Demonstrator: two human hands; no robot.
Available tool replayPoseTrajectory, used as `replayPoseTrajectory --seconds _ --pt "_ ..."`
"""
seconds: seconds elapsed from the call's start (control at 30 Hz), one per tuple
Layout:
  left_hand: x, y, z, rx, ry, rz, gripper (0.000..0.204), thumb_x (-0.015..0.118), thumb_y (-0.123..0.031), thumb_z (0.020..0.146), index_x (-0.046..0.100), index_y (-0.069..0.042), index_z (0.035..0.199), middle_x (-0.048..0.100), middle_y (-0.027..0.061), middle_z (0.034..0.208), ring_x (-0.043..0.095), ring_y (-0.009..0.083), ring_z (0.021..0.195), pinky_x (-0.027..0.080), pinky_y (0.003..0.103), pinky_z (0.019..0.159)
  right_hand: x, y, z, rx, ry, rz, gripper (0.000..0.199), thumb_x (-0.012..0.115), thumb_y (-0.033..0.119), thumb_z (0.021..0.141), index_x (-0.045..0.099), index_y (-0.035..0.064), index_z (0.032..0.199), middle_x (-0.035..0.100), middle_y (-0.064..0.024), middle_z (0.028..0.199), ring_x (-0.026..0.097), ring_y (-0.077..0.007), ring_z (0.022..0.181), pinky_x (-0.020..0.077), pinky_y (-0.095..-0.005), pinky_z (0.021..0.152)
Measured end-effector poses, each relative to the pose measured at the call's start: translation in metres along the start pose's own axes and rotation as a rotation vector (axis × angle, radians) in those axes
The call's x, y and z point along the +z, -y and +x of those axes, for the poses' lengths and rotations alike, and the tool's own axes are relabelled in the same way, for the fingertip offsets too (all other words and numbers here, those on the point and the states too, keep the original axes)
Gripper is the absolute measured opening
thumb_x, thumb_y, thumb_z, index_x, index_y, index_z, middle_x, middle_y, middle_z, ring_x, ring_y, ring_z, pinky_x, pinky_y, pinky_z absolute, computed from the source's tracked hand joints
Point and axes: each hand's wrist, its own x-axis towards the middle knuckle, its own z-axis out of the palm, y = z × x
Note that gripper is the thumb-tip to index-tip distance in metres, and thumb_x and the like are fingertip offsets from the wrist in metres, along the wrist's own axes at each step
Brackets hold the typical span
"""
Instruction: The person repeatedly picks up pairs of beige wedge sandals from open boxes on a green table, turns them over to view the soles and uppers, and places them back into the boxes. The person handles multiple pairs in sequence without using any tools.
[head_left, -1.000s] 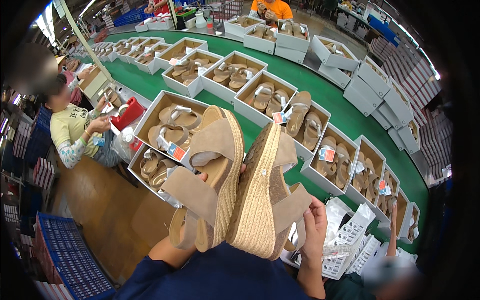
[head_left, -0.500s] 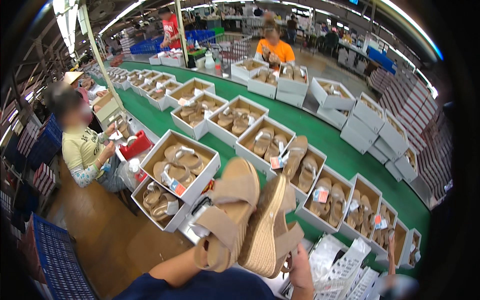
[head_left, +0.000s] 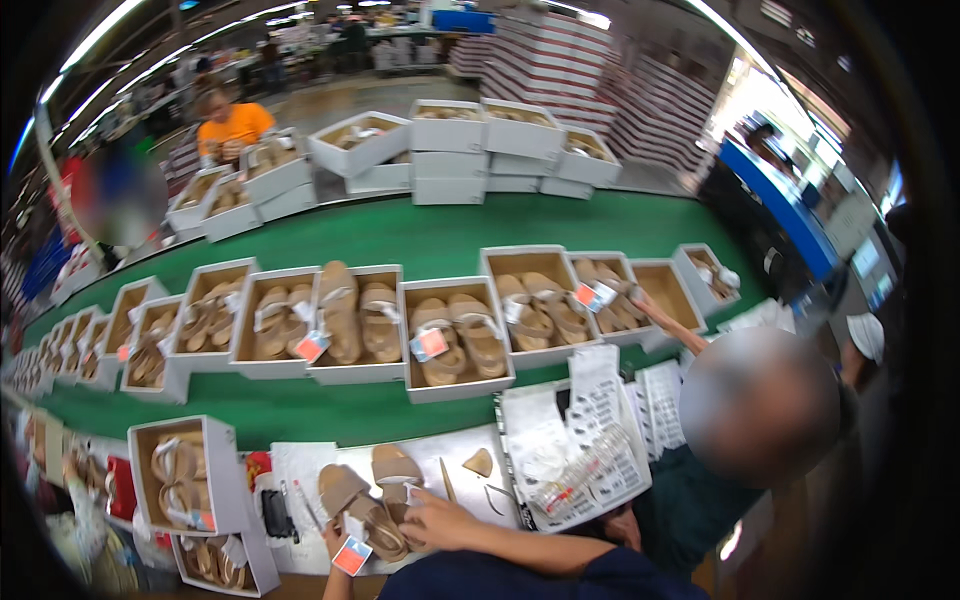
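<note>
The right hand (head_left: 440, 518) enters from the lower edge, with the forearm running leftward across the bottom of the view. The hand lies palm down over the heel end of a tan sandal (head_left: 397, 478) that rests flat on the white bench (head_left: 450, 455). Its grip is curled down onto the sandal; how firmly the fingers press cannot be told.

The left hand (head_left: 335, 545) shows only in part at the lower edge. Its fingers rise from below and meet the second tan sandal (head_left: 357, 508), which lies flat, just beside the first and angled toward the lower right. Whether this grip is closed around the sole or only touching it cannot be told. A red-and-white hang tag (head_left: 351, 555) lies against this hand at the toe end of the sandal.

Both sandals lie on the bench between an open white shoebox (head_left: 190, 478) holding a pair on the left and a white wire basket (head_left: 585, 455) on the right. A small tan offcut (head_left: 479, 462) lies just right of the sandals.

Beyond the bench, a green conveyor belt (head_left: 420, 235) carries a row of open shoeboxes (head_left: 455, 338) with tan sandals. A seated person (head_left: 745, 440) at right reaches one arm toward the row.
</note>
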Motion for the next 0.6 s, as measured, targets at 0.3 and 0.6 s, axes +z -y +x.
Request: replayPoseTrajectory --seconds 0.3,0.6 --pt "-0.081 -0.021 0.027 0.023 0.284 0.593 0.02 0.056 -0.012 0.092 0.066 0.0 0.104 0.066 0.0079 0.08 0.063 0.0147 0.067 0.051 0.028 0.06 -0.239 -0.211 0.013 0.375 -1.291 -0.02 0.035 0.056 0.027 0.092 0.059 0.0038 0.118 0.059 -0.0202 0.113 0.056 -0.0369 0.107 0.044 -0.0451 0.093" --pt "0.141 -0.246 0.037 0.718 0.108 1.032 0.032 0.066 -0.007 0.081 0.064 -0.002 0.113 0.063 0.0174 0.104 0.059 0.0323 0.1 0.047 0.039 0.09 -0.39 -0.348 -0.025 0.812 -1.161 -0.419 0.028 0.055 0.015 0.084 0.066 0.0022 0.107 0.063 -0.02 0.115 0.06 -0.0387 0.108 0.0489 -0.0484 0.09"
